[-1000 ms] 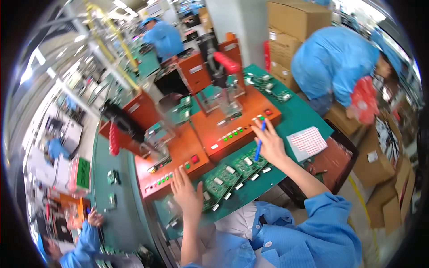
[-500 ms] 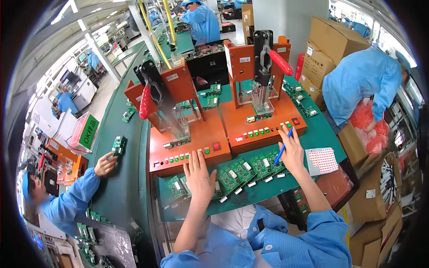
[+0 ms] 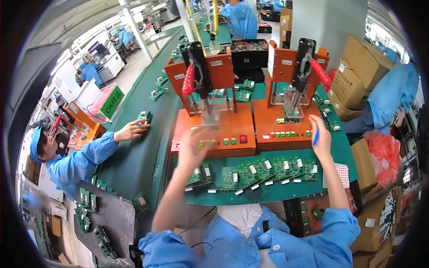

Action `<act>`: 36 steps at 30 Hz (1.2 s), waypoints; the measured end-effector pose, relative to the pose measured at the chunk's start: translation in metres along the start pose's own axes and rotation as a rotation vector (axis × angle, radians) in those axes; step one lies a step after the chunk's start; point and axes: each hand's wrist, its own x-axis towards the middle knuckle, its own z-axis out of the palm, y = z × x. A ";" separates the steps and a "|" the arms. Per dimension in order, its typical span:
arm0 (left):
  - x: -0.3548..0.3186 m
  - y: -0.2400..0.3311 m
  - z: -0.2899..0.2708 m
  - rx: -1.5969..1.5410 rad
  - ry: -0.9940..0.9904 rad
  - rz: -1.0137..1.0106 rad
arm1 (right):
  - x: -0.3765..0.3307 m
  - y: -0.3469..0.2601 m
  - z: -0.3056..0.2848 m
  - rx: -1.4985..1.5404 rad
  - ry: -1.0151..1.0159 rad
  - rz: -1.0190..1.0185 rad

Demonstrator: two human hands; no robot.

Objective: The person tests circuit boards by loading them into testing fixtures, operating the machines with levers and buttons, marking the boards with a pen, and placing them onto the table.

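Note:
My left hand (image 3: pixel 193 144), smeared by motion, is over the front panel of the left orange test fixture (image 3: pixel 214 147); its fingers cannot be made out. A blue pen (image 3: pixel 316 136) is held in my right hand (image 3: pixel 322 139), at the right end of the panel of the right orange test fixture (image 3: pixel 279 144). Each fixture carries a black toggle clamp with a red handle (image 3: pixel 188 80) and a clear press block (image 3: pixel 292 107). Under the right block lies a circuit board (image 3: pixel 288 120). Several green circuit boards (image 3: pixel 263 170) overlap in a row before the fixtures.
A sheet of small labels (image 3: pixel 342 175) lies right of the boards. To the left, a co-worker's hand (image 3: pixel 134 130) touches a circuit board (image 3: pixel 144 117) on the green belt. Cardboard boxes (image 3: pixel 364 67) and a red plastic bag (image 3: pixel 382 154) stand at right.
The view has swung left, so the scene sits further right. My left hand has lifted from beside the left panel and moved forward over it. My right hand still holds the pen.

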 end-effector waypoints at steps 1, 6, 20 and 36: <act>0.001 -0.019 -0.004 -0.021 0.030 0.008 | 0.011 -0.003 0.009 0.151 -0.001 -0.080; 0.039 -0.026 -0.008 0.207 -0.166 0.074 | 0.042 0.006 0.042 0.110 -0.201 -0.227; 0.061 -0.053 -0.006 0.240 -0.271 0.224 | 0.052 0.024 0.047 -0.038 -0.138 -0.305; 0.071 -0.057 -0.010 0.275 -0.300 0.248 | 0.065 0.016 0.042 -0.134 -0.139 -0.374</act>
